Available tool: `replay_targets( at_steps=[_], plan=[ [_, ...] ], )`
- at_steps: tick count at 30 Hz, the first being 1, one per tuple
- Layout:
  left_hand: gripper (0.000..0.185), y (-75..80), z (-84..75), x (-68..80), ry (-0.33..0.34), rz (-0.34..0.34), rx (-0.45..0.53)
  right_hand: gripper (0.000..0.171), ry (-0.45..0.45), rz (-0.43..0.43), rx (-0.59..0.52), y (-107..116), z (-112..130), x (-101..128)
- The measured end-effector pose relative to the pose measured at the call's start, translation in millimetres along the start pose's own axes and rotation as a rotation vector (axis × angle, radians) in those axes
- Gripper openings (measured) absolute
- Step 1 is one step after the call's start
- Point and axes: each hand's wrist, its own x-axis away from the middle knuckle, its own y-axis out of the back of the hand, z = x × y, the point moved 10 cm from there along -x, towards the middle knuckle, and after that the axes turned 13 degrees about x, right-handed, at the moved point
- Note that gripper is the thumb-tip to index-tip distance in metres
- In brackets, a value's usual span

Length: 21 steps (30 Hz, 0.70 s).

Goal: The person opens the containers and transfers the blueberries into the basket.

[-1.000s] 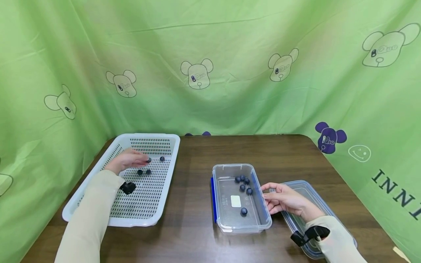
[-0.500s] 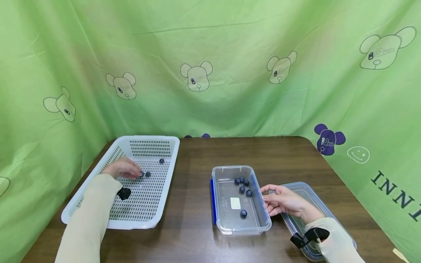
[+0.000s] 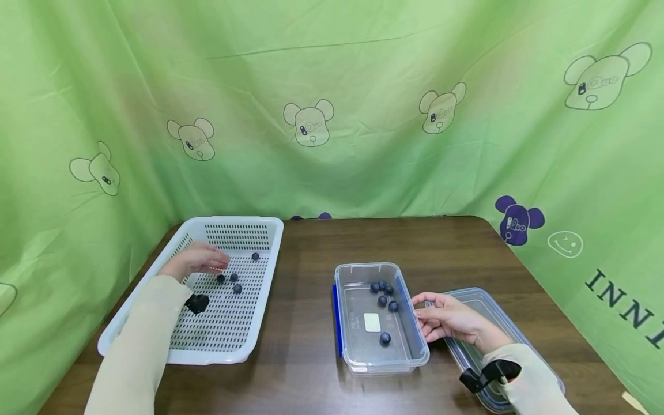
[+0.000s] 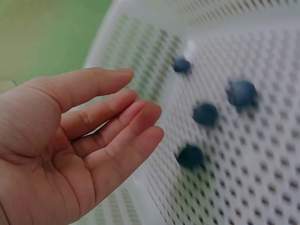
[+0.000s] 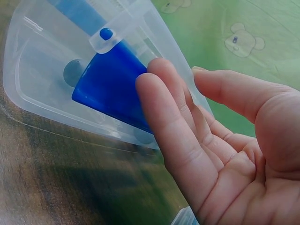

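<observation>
My left hand [image 3: 199,257] hovers inside a white perforated basket [image 3: 248,328], fingers loosely bent and nothing between them. Beyond its fingertips several blueberries lie on the basket floor; the left wrist view has one blueberry [image 4: 242,93] farthest right and another [image 4: 190,157] lowest. My right hand [image 3: 450,318] is at the right wall of a clear plastic container [image 3: 358,346], its relaxed fingers right beside a blue latch [image 5: 112,84]. Several blueberries rest in this container, with a single blueberry [image 3: 385,339] near its front end.
A clear lid [image 3: 477,297] lies on the brown wooden table [image 3: 306,300] at the right, partly under my right hand and wrist. Another blue latch [image 3: 337,320] hangs along the container's left side. A green printed curtain [image 3: 363,173] closes off the back and sides.
My left hand came toward the front of the basket, then lifted back slightly. The blueberry by its fingertips is gone from there, and one now lies nearer the front. My right hand stays put.
</observation>
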Motion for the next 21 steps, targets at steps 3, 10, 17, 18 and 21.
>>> replay_targets(
  at_steps=[3,10,17,18,21],
  plan=[
    [0.039,-11.7,-16.8,-0.2,-0.052,0.039,0.072,0.022,-0.005,-0.010,0.003,0.9,-0.5,0.8],
    [0.039,-52.7,-42.0,-4.3,-0.083,0.105,0.074,0.021,-0.022,-0.016,0.000,0.6,-1.4,0.8],
    [0.034,-102.1,-64.5,-10.1,-0.087,0.215,0.083,0.022,-0.021,-0.010,-0.002,-0.4,0.8,1.3],
    [0.035,-109.4,-68.5,-10.1,-0.088,0.229,0.078,0.022,-0.021,-0.011,-0.001,-0.1,1.3,1.3],
    [0.035,-130.9,-77.5,-10.9,-0.079,0.259,0.079,0.022,-0.018,-0.011,-0.002,1.2,3.3,1.2]
  ],
)
